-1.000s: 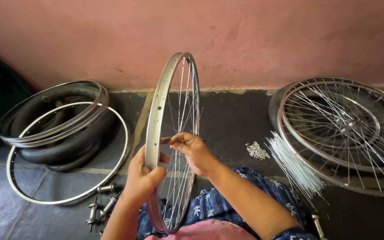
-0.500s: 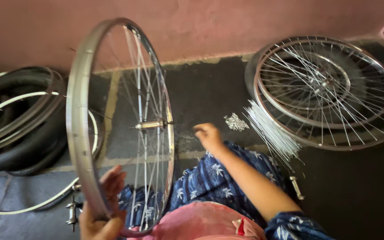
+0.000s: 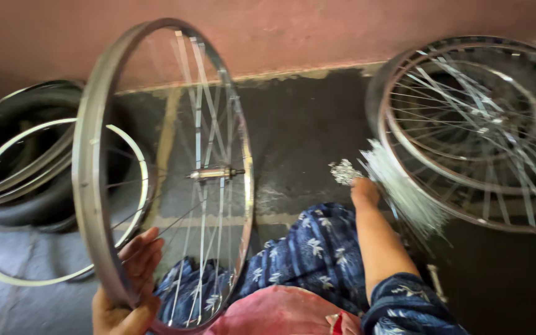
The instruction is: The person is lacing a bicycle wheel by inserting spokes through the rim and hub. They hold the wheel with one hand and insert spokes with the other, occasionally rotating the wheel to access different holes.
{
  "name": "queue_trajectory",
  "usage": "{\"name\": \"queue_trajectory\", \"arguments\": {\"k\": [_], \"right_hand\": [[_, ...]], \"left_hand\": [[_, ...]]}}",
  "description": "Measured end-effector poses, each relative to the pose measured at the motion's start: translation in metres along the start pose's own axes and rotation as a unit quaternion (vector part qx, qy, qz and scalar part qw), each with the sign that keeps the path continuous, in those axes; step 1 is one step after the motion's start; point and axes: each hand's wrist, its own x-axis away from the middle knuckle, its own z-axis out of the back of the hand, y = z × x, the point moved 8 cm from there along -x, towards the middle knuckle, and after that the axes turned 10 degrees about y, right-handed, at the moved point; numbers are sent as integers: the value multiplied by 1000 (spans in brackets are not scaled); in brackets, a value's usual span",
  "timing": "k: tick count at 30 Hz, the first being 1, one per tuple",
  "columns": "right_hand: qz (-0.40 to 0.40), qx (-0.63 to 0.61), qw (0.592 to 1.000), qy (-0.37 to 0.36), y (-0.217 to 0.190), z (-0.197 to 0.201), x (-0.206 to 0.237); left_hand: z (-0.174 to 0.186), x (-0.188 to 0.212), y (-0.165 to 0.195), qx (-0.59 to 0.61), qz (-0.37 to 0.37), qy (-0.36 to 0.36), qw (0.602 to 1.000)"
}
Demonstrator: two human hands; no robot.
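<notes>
A silver bicycle wheel rim [image 3: 88, 186] with several spokes and a centre hub [image 3: 213, 174] stands upright in front of me. My left hand [image 3: 125, 291] grips its lower edge and holds it up. My right hand [image 3: 364, 191] reaches out to the right, down at the floor beside a bundle of loose silver spokes [image 3: 404, 192] and a small heap of spoke nipples [image 3: 344, 170]. Whether its fingers hold anything is blurred. My lap is covered in blue patterned cloth.
Finished spoked wheels [image 3: 479, 124] lie stacked on the dark floor at the right. Black tyres and bare rims [image 3: 26, 161] are piled at the left. A pink wall [image 3: 293, 31] runs along the back.
The wheel turned and shifted left. My right hand let go of the spokes at the wheel and moved right, down to the loose spoke bundle. The view swung right.
</notes>
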Motion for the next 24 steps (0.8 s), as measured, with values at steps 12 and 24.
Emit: {"name": "queue_trajectory", "arguments": {"k": [12, 24], "right_hand": [[12, 56, 998, -7, -9, -7, -2], [-72, 1, 996, 57, -1, 21, 9]], "left_hand": [[-2, -20, 13, 30, -1, -103, 994], [12, -13, 5, 29, 12, -113, 993]]}}
